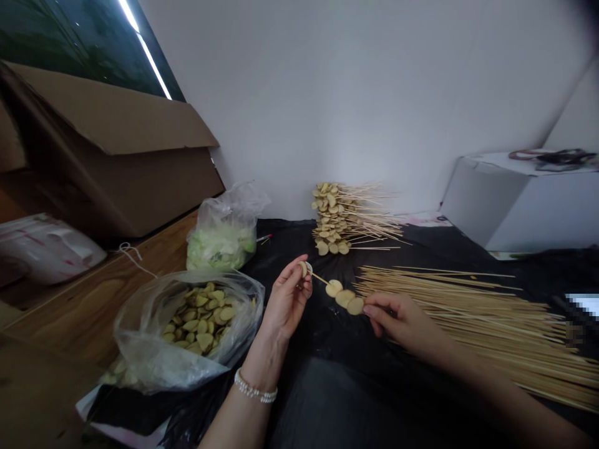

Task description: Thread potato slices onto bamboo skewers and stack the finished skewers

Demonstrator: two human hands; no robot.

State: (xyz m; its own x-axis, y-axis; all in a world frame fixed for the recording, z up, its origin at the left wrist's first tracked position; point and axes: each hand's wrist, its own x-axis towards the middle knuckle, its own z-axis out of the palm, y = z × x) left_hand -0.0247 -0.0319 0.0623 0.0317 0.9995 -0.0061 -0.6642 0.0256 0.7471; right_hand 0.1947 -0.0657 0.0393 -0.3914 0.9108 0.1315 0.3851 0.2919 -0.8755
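Three potato slices (pixel 345 297) sit threaded on the skewer (pixel 321 279) held over the black-covered table (pixel 327 386). The right hand (pixel 397 315) pinches its bare end, closed narrow. The left hand (pixel 287 299) grips a fourth slice (pixel 304 269) at its tip, seemingly not pushed through. Left of the skewer a bag of slices (pixel 201 318) looks well filled. To its right lie many bare sticks (pixel 468 312), and beyond it a stack of finished skewers (pixel 341 218). Plenty left, I'd judge.

1 open cardboard box (pixel 116 156) lay at the left behind 1 clear bag of pale green leaves (pixel 222 240), and 1 white box (pixel 515 206) stood well apart at the right.
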